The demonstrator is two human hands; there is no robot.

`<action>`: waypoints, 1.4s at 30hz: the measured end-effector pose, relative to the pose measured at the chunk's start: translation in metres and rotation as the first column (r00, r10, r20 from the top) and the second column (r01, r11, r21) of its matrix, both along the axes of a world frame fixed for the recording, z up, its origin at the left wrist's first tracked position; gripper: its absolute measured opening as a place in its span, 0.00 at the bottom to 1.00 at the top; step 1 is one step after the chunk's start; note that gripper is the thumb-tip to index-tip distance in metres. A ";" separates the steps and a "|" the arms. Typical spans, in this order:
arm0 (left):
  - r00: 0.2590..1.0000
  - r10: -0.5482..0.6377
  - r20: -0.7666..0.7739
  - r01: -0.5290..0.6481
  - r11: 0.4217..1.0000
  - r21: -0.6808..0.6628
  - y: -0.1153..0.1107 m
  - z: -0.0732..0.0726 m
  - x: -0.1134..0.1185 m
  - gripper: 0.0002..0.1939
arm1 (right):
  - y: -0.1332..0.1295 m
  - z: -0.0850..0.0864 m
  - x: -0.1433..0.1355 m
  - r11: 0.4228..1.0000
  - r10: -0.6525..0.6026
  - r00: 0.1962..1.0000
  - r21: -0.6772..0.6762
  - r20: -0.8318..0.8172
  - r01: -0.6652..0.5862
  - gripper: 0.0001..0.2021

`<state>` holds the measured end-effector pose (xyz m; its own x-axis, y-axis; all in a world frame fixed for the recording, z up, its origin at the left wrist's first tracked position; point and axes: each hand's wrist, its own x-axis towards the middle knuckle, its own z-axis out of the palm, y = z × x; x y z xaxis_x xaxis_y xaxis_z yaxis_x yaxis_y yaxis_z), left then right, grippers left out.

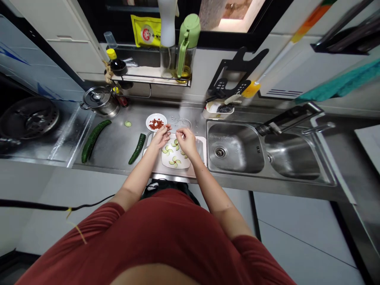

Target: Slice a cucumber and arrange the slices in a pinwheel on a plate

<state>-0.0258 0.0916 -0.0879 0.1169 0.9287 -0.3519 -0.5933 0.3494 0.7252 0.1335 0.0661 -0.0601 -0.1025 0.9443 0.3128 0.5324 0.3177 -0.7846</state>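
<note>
A white plate (175, 163) lies in front of me on a pale pink cutting board (202, 144). Thin cucumber slices (175, 161) are laid on it in several pinwheel shapes, some with a red bit at the centre. Over the plate's far left edge, my left hand (161, 137) is open, palm turned inward and fingers loosely bent. My right hand (187, 143) hovers above the plate's far right, its thumb and fingers pinched together; anything between them is too small to make out. Just beyond the left hand sits a small white dish (156, 115) of red pieces (156, 124).
A clear dish (183, 124) stands behind my hands. Left lie a cut cucumber (137, 149), a long cucumber (94, 140) and a cucumber end (128, 124). A steel pot (101, 103) is at the back left. The double sink (237, 146) borders the board's right side.
</note>
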 end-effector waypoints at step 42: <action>0.485 0.103 -0.869 0.143 0.970 0.194 -0.031 -0.067 -0.040 0.09 | -0.014 -0.058 -0.011 0.944 0.144 0.975 -0.318 0.168 -0.084 0.07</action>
